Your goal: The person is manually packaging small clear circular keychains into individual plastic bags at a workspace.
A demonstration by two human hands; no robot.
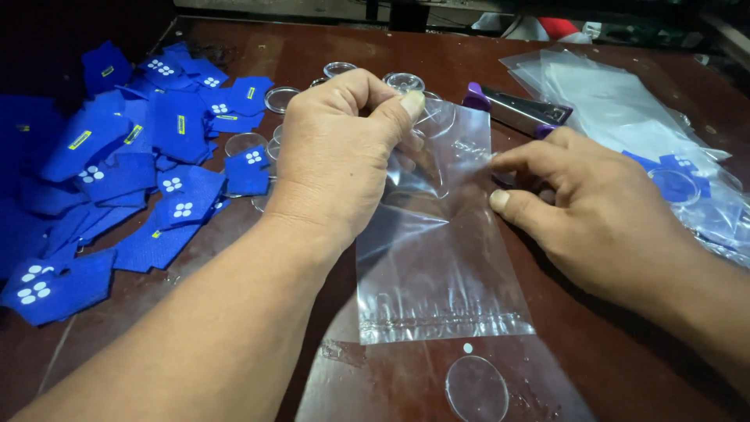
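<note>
here both hands, left hand [336, 156] and right hand [601, 211], arch knuckles-up, fingers pinching the clear plastic bag [437, 266].

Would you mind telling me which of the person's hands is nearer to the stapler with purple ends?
Right. The right hand pinches the clear bag just below the stapler, its fingertips almost under it. The left hand grips the bag's top edge farther to the left.
</note>
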